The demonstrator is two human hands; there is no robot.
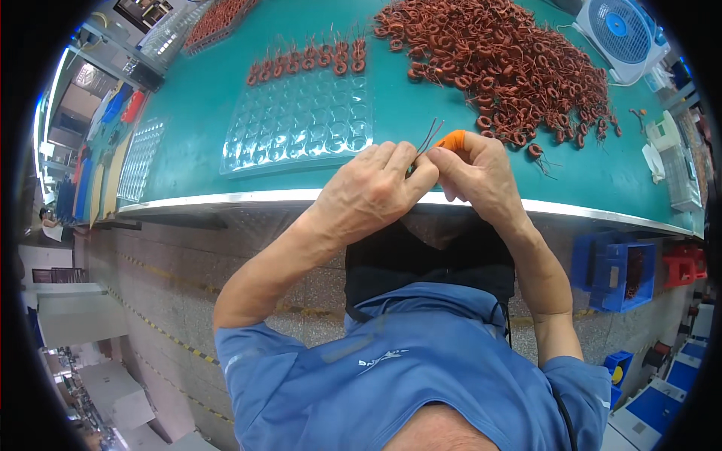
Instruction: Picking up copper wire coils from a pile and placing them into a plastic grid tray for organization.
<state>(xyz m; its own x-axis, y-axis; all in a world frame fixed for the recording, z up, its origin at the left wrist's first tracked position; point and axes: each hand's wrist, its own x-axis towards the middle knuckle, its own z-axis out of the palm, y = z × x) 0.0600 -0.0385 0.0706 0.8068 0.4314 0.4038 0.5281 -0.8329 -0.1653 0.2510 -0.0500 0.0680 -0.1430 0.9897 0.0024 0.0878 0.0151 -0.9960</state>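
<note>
Over the table's near edge, my left hand (378,184) and my right hand (481,174) meet with their fingers closed. Two thin dark wire leads (430,135) stick up between the fingertips; they look like those of the ring coils, but the coil body is hidden by the fingers. An orange wrap (452,140) covers my right index finger. Left of the hands lies a clear plastic tray (301,128) with round pockets; copper-red ring coils (308,60) stand in its far rows, leads upward. A big heap of such coils (519,68) spreads beyond my right hand.
A single coil (535,151) lies at the heap's near side. A blue-white fan (620,34) stands far right, with clear containers (681,169) nearer. Another tray (141,161) lies at left, and a filled one (218,26) at far left. Blue crates (620,274) sit below at right.
</note>
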